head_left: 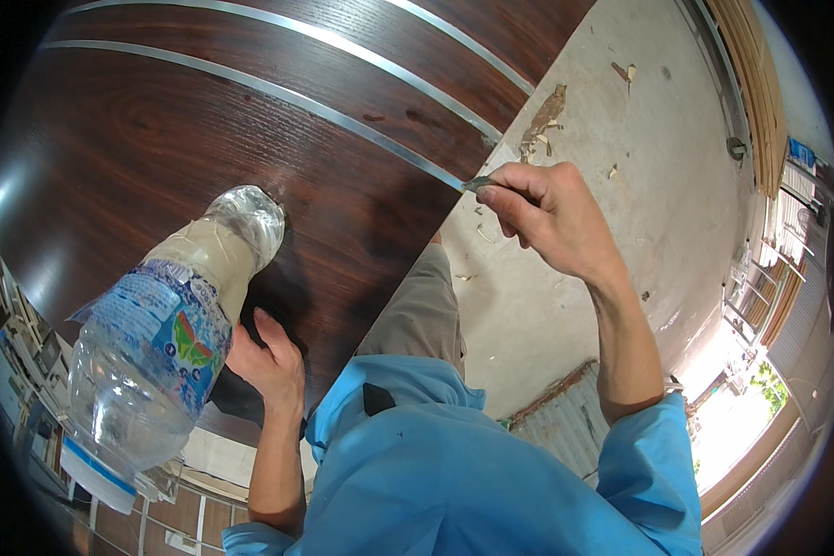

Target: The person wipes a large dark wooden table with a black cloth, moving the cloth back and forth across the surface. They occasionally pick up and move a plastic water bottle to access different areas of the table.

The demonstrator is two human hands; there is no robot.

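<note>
My right hand (551,218) is closed in a pinch at the edge of the dark wood-grain panel (343,185). Between thumb and forefinger is a small dark grey piece (478,183), its kind too small to make out. It meets the end of a silvery strip (278,85) that runs across the panel. My left hand (273,361) is low on the left, right beside a large clear plastic bottle (148,380). The bottle has a blue label, a white and blue cap, and something cream-coloured inside. It hides my left fingers, so whether they grip it cannot be seen; the thumb shows.
Two more silvery strips (361,42) cross the panel farther off. Brown scraps and shavings (544,116) lie on the pale floor (658,148). Long boards (746,83) lean at the far right. A corrugated sheet (565,417) lies close by my right side.
</note>
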